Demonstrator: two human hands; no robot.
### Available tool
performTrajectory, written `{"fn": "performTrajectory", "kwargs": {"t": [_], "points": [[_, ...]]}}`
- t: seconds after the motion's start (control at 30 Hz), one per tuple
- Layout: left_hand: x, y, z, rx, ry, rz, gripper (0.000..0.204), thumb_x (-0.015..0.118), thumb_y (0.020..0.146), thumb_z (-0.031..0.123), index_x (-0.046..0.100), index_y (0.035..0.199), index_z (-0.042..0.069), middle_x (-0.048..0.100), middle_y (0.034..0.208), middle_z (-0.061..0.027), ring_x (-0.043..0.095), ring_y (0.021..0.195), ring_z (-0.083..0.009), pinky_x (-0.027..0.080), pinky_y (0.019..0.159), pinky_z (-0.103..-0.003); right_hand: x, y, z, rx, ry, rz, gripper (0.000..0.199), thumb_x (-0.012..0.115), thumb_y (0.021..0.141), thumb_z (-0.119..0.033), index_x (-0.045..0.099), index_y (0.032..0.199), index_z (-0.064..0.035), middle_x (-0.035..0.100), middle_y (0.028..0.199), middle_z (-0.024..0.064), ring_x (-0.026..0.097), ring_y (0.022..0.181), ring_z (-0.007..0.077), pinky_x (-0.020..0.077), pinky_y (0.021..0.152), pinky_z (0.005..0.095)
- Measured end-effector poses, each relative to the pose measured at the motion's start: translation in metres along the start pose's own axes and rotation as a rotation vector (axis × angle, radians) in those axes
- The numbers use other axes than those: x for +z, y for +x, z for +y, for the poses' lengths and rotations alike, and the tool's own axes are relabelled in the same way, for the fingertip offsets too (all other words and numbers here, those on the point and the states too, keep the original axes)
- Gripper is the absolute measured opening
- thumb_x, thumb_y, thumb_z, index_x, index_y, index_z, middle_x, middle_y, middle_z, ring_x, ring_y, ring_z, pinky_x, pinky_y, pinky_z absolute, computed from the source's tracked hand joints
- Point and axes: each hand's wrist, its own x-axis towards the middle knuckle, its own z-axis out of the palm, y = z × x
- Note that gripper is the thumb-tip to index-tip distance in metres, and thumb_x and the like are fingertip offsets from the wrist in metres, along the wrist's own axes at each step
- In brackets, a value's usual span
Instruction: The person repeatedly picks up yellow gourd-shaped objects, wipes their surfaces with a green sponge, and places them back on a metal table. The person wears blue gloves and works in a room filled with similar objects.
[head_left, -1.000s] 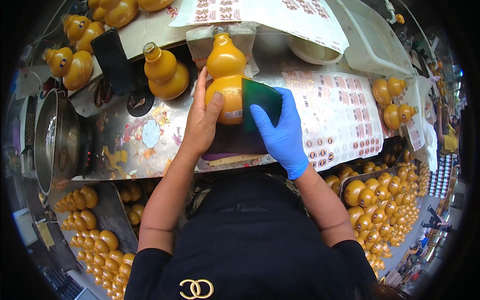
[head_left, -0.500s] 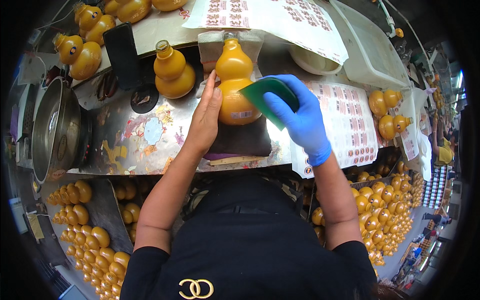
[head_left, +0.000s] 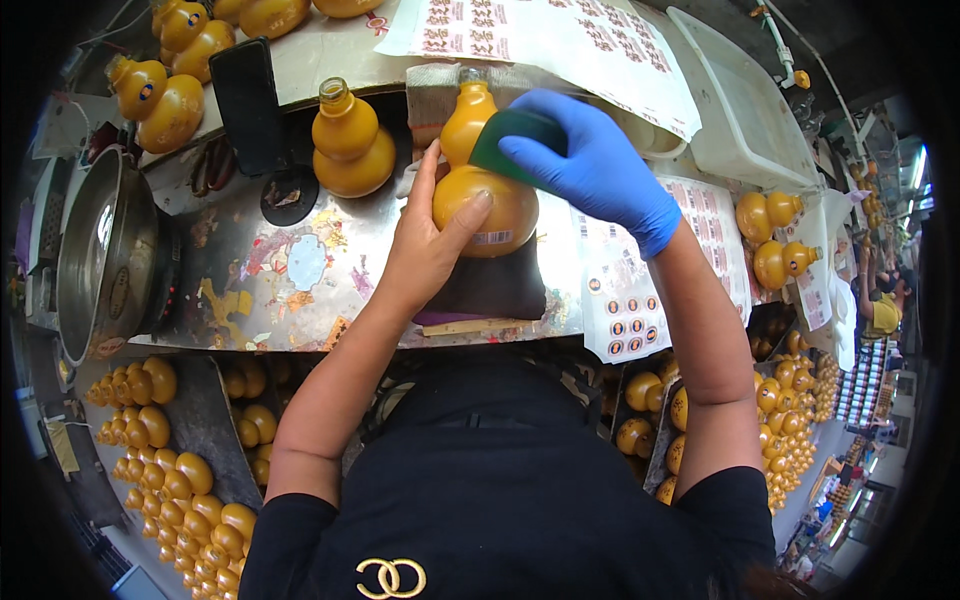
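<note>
An amber, gourd-shaped bottle (head_left: 510,220) with a clear neck lies back on a dark pad (head_left: 490,292), its neck end on a grey cloth (head_left: 430,90). A small barcode label sits low on its front. My bare left hand (head_left: 425,245) grips its left side, thumb across the lower bulb and fingers along the waist. My right hand (head_left: 610,170), in a blue glove, is closed round a green scraper (head_left: 500,148), whose edge meets the bottle around its waist. The gloved hand hides part of the upper bulb.
Another gourd bottle (head_left: 352,155) stands to the left, beside a phone on a stand (head_left: 247,95) and a metal pan (head_left: 110,255). Sticker sheets (head_left: 625,318) lie at right, below a white tub (head_left: 735,125). Many more bottles (head_left: 180,490) fill the space below the bench.
My right hand has moved the scraper up and slightly left, from beside the lower bulb to the waist. My left thumb has come over onto the lower bulb's front.
</note>
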Motion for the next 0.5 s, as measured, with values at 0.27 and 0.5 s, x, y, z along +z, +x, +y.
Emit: {"fn": "performTrajectory", "kwargs": {"t": [0.27,0.5], "points": [[-0.003,0.007,0.011,-0.092,-0.161,-0.015,0.070,0.058,0.091,0.028,0.023,0.146,0.001,0.041,0.137,-0.0156,0.040,0.128,-0.0216,0.031,0.107,-0.033,-0.005,-0.023,0.001,0.210,0.310,0.005,0.030,0.066,0.087,-0.021,0.060,0.108,0.0000,0.065,0.097,0.0055,0.059,0.088,0.0086,0.0497,0.081,0.0258],[-0.004,0.007,0.011,-0.126,-0.208,-0.002,0.071,0.059,0.091,0.030,0.024,0.146,0.001,0.041,0.135,-0.0160,0.040,0.128,-0.0226,0.030,0.107,-0.033,0.000,-0.019,0.005,0.155,0.098,-0.020,0.033,0.067,0.086,-0.023,0.059,0.109,0.0002,0.065,0.095,0.0097,0.061,0.088,0.0131,0.0498,0.082,0.0281]]}}
